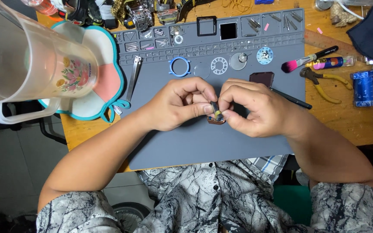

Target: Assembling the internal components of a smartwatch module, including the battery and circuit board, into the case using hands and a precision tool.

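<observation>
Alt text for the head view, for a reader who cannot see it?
Both hands, left hand and right hand, pinch a small brown part and a thin tool over a grey work mat, with a blue ring beyond.

Wooden tabletop (346,125), orangey-brown, mostly covered by a big grey work mat (221,142) hanging slightly over the near edge. Below the left edge there's grey tiled floor (9,159) and some dark chair legs (50,129). Lighting's even and bright.
</observation>
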